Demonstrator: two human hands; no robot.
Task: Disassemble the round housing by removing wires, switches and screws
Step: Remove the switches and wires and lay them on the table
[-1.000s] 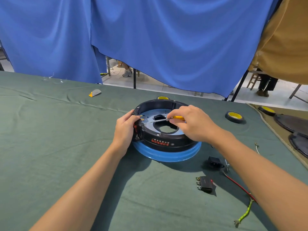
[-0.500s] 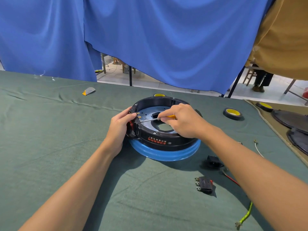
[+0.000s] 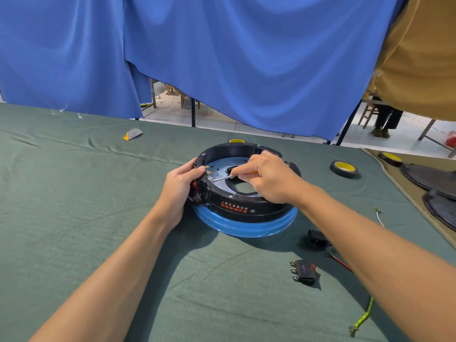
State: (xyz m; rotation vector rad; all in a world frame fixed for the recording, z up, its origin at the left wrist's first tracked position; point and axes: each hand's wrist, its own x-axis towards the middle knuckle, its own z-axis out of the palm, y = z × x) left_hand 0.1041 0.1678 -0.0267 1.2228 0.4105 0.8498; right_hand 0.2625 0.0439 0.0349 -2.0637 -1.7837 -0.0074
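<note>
Holding the tool: right hand (image 3: 269, 178) curled tight round a slim screwdriver (image 3: 222, 178); orange handle mostly hidden in the fist.
Shaft: bare metal, pointing to 9 o'clock across the inside of the round housing (image 3: 246, 208); tip down by a small silver screw (image 3: 210, 178) beside two brass terminals (image 3: 207, 169).
Left hand (image 3: 182, 186): grips the housing's outer wall at 9 o'clock, thumb lying along the rim, fingers wrapped over a red part on the outside.
Housing: black, open side up, grey-blue metal plate (image 3: 222, 187) inside; red lettering on the near wall; sits on a blue ring (image 3: 241, 227).
Place: middle of the green cloth (image 3: 74, 218).
Loose parts, 4 to 5 o'clock of housing: black switch (image 3: 304, 271) with metal prongs, a second black part (image 3: 317, 238), red wire (image 3: 341, 262), green-yellow wire (image 3: 362, 317).
At 3 o'clock: thin white wire (image 3: 378, 214).
At 2 o'clock: tape roll (image 3: 344, 168), black with yellow core.
At 10 o'clock: grey and yellow scrap (image 3: 133, 134).
Behind, 12 o'clock: blue curtain (image 3: 222, 58).
</note>
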